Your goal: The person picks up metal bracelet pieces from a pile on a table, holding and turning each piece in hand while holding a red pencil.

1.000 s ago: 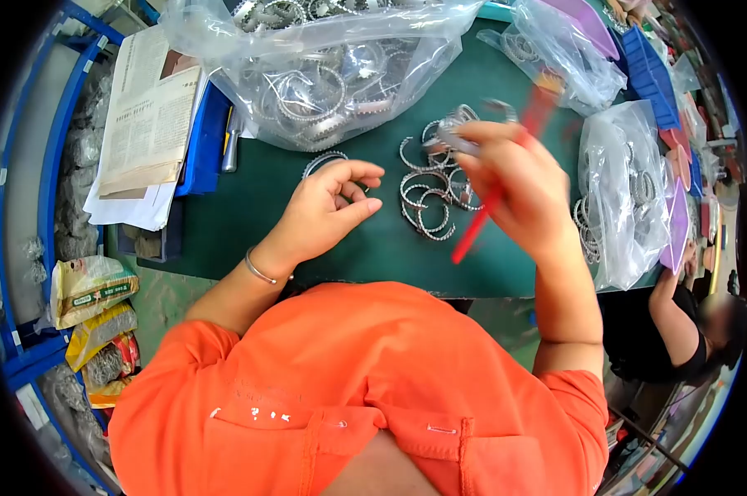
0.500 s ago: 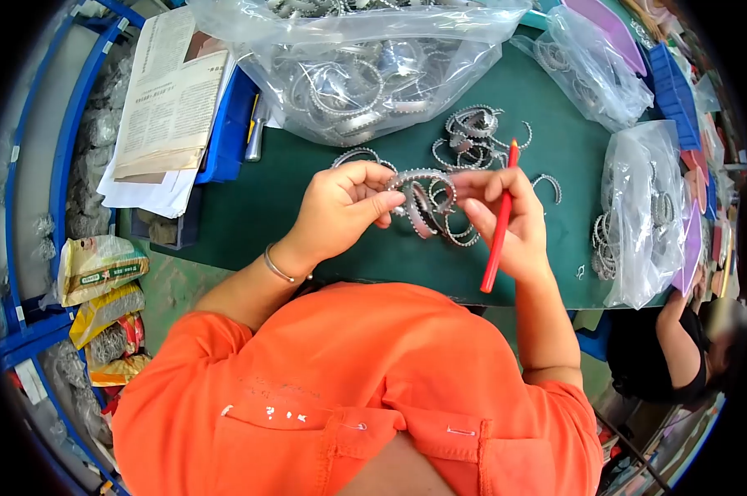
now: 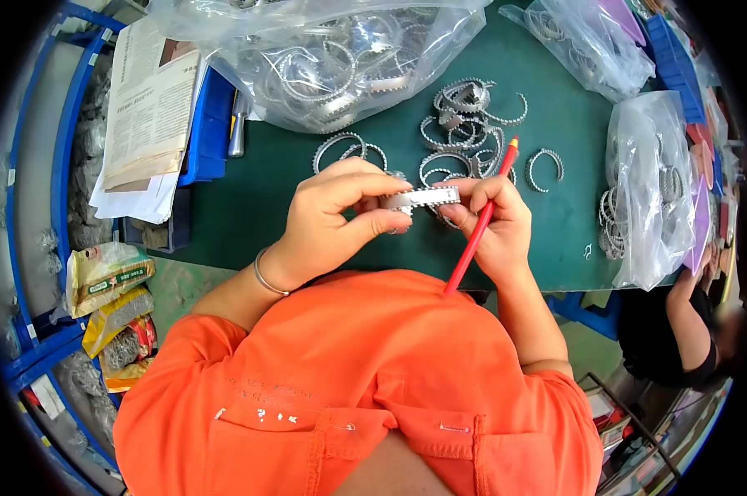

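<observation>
A silver metal bangle with beaded edges [image 3: 424,197] is held between my two hands, its flat outer band facing up. My left hand [image 3: 332,202] pinches its left end; more metal shows by these fingertips, but I cannot tell whether it is a separate bangle. My right hand [image 3: 496,219] grips the other end with thumb and fingers. A red pen [image 3: 477,231] also rests in my right hand, slanting up past the knuckles. Just beyond, several loose open bangles [image 3: 464,124] lie in a pile on the green table [image 3: 307,236]. Two bangles [image 3: 340,149] lie beyond my left hand.
A large clear bag of bangles [image 3: 348,74] stands at the back. Smaller bags [image 3: 650,190] lie at the right. Left are a blue bin [image 3: 206,124], papers [image 3: 146,107] and a metal-handled tool [image 3: 238,132]. Another person's arm [image 3: 687,322] shows at the right edge.
The bangle in my hands has turned from showing its round opening to showing its flat band. The red pen tilts more, its lower end now further left. The view has shifted slightly.
</observation>
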`<action>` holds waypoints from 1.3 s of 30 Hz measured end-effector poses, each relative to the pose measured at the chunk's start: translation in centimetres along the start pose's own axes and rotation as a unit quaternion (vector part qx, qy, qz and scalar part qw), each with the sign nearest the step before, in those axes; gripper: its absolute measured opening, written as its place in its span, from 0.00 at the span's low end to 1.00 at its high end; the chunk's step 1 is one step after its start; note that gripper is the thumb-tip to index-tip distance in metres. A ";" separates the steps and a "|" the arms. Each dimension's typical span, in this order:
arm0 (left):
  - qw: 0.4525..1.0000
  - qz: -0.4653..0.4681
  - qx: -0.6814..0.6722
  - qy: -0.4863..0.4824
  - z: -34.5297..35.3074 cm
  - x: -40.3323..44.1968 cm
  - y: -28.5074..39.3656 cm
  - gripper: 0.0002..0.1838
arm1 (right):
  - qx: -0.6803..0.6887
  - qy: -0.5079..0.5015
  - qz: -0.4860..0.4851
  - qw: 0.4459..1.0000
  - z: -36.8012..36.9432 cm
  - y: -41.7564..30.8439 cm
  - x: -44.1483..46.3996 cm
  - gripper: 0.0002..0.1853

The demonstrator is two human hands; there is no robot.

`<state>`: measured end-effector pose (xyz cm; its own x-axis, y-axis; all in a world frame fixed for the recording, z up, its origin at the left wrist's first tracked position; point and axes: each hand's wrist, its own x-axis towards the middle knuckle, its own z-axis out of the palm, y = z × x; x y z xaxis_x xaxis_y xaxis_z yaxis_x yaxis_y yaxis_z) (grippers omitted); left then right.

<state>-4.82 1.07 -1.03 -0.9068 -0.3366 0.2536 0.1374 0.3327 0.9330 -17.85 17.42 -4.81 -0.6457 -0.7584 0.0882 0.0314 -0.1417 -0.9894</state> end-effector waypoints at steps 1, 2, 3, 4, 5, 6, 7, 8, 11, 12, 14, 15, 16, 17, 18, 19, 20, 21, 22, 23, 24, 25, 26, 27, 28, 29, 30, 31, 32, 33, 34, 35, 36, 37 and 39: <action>1.000 -0.001 0.001 -0.002 -0.1 0.1 0.2 0.12 | 0.002 0.002 0.001 1.000 0.2 0.1 -0.1 0.14; 0.999 -0.031 0.026 -0.026 -0.2 0.4 0.4 0.13 | 0.022 0.006 0.028 0.999 0.3 0.3 -0.1 0.14; 0.996 -0.060 0.050 -0.049 -0.2 0.5 0.3 0.13 | 0.043 0.010 0.055 0.998 0.4 0.4 -0.1 0.14; 0.984 -0.167 -0.055 -0.004 0.4 0.9 0.0 0.13 | 0.058 0.022 0.085 0.994 0.7 0.3 0.0 0.14; 0.970 -0.199 -0.136 0.006 0.4 1.0 -1.3 0.14 | 0.059 0.021 0.085 0.994 0.7 0.3 -0.1 0.14; 0.970 -0.200 -0.139 0.010 0.4 1.0 -1.5 0.14 | 0.084 0.024 0.099 0.991 0.8 0.2 -0.2 0.14; 0.969 -0.201 -0.141 0.013 0.3 1.0 -1.5 0.14 | 0.109 0.027 0.112 0.987 0.9 0.2 -0.3 0.14; 0.969 -0.202 -0.140 0.012 0.0 0.9 -1.2 0.14 | 0.118 0.024 0.105 0.987 0.9 0.2 -0.4 0.14; 0.994 -0.001 0.015 -0.105 -0.7 1.2 0.4 0.16 | 0.082 0.029 0.053 0.995 0.6 0.4 -0.6 0.15; 0.994 -0.050 -0.059 -0.074 -0.1 1.1 0.0 0.15 | 0.086 0.031 0.048 0.995 0.5 0.3 -0.6 0.15; 0.965 -0.177 -0.190 -0.028 0.2 1.1 -0.3 0.13 | 0.110 0.038 0.048 0.992 0.6 -0.1 -0.6 0.15; 0.935 -0.253 -0.247 -0.013 -0.2 1.3 -0.2 0.12 | 0.135 0.045 0.048 0.989 0.7 -0.4 -0.6 0.15; 0.925 -0.255 -0.282 -0.001 -0.1 1.1 -0.7 0.12 | 0.129 0.040 0.036 0.990 0.7 -0.6 -0.7 0.14; 0.925 -0.255 -0.282 0.000 -0.2 1.0 -0.8 0.12 | 0.129 0.038 0.036 0.990 0.8 -0.7 -0.9 0.14; 0.902 -0.282 -0.326 -0.005 -0.2 0.9 -0.7 0.13 | 0.130 0.042 0.030 0.990 0.8 -0.9 -1.0 0.13; 0.877 -0.307 -0.370 -0.010 -0.3 0.9 -0.7 0.13 | 0.130 0.044 0.023 0.990 0.8 -1.0 -0.9 0.13; 0.867 -0.324 -0.379 -0.013 -0.3 0.8 -0.7 0.14 | 0.129 0.050 -0.013 0.990 0.8 -0.8 -0.8 0.10; 0.868 -0.321 -0.379 -0.014 -0.4 0.8 -0.8 0.14 | 0.128 0.049 -0.016 0.990 0.7 -0.9 -0.6 0.10; 0.856 -0.321 -0.406 -0.013 -0.5 0.8 -0.9 0.13 | 0.135 0.060 -0.017 0.989 0.6 -1.2 -0.5 0.09; 0.842 -0.322 -0.432 -0.012 -0.5 0.7 -0.9 0.12 | 0.142 0.070 -0.018 0.987 0.5 -1.3 -0.5 0.08; 0.847 -0.319 -0.425 -0.008 -0.5 0.7 -0.7 0.12 | 0.137 0.062 -0.030 0.988 0.4 -1.2 -0.4 0.07; 0.846 -0.320 -0.426 -0.008 -0.5 0.6 -0.7 0.12 | 0.137 0.062 -0.029 0.988 0.5 -1.4 -0.4 0.07; 0.855 -0.310 -0.415 -0.008 -0.4 0.6 -0.8 0.12 | 0.138 0.062 -0.024 0.988 0.7 -1.7 -0.4 0.07; 0.864 -0.300 -0.404 -0.009 -0.4 0.5 -0.8 0.12 | 0.139 0.062 -0.019 0.988 0.8 -1.9 -0.4 0.06; 0.863 -0.300 -0.406 -0.010 -0.3 0.5 -0.7 0.12 | 0.147 0.056 -0.008 0.988 0.9 -1.8 -0.3 0.06; 0.868 -0.299 -0.396 -0.011 -0.3 0.5 -0.7 0.12 | 0.144 0.061 0.013 0.988 1.1 -1.9 -0.2 0.06; 0.872 -0.298 -0.388 -0.012 -0.1 0.4 -0.7 0.12 | 0.154 0.066 0.042 0.985 1.3 -2.2 -0.2 0.06; 0.871 -0.299 -0.390 -0.013 0.0 0.4 -0.8 0.12 | 0.164 0.070 0.072 0.981 1.6 -2.4 -0.2 0.07; 0.875 -0.297 -0.383 -0.018 0.1 0.3 -0.8 0.13 | 0.153 0.067 0.063 0.984 1.7 -2.3 -0.2 0.09; 0.879 -0.296 -0.374 -0.022 0.1 0.1 -0.9 0.14 | 0.153 0.067 0.066 0.984 1.7 -2.2 -0.3 0.09; 0.878 -0.297 -0.375 -0.020 0.1 0.0 -0.8 0.14 | 0.147 0.063 0.052 0.986 1.7 -2.1 -0.4 0.10; 0.873 -0.298 -0.386 -0.013 0.2 0.0 -0.6 0.13 | 0.142 0.059 0.035 0.988 1.7 -2.0 -0.3 0.10; 0.869 -0.297 -0.396 -0.007 0.2 0.1 -0.5 0.13 | 0.148 0.069 0.033 0.986 1.6 -1.9 -0.4 0.11; 0.870 -0.295 -0.394 -0.005 0.2 0.1 -0.5 0.13 | 0.149 0.067 0.030 0.986 1.6 -2.0 -0.4 0.11; 0.872 -0.297 -0.389 0.016 0.3 0.1 -0.4 0.12 | 0.135 0.079 0.026 0.987 1.4 -2.1 -0.4 0.11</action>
<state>-5.06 1.20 -1.49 -0.9004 -0.2740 -0.3378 -0.1131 -0.6025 0.7900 -16.55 17.11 -2.55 -0.7486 -0.6630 -0.0030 0.2566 -0.2856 -0.9234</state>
